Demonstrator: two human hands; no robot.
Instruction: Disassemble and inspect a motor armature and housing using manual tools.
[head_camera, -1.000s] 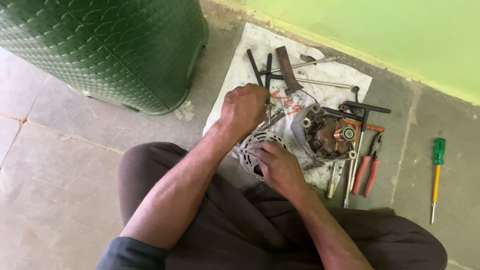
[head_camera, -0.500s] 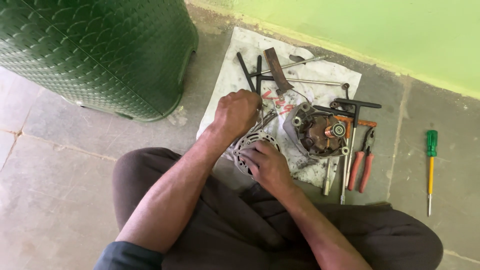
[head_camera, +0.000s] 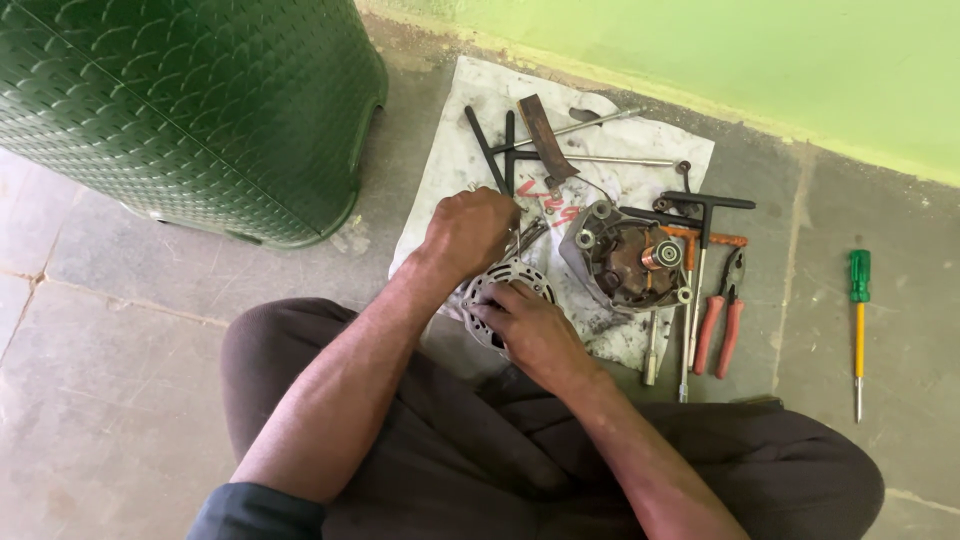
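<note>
The right hand (head_camera: 530, 335) is clasped over the near rim of a round slotted metal housing (head_camera: 500, 290) on the white cloth (head_camera: 450, 170). The left hand (head_camera: 468, 232) is clenched just beyond it, gripping something hidden. The rotor housing (head_camera: 625, 262) lies to the right.

No packages, labels, signs or screens to be seen, only a white cloth (head_camera: 470, 150) spread on the floor beside the green wall, rectangular and stained, some red handwritten marks (head_camera: 548, 198) carried on it near its middle
</note>
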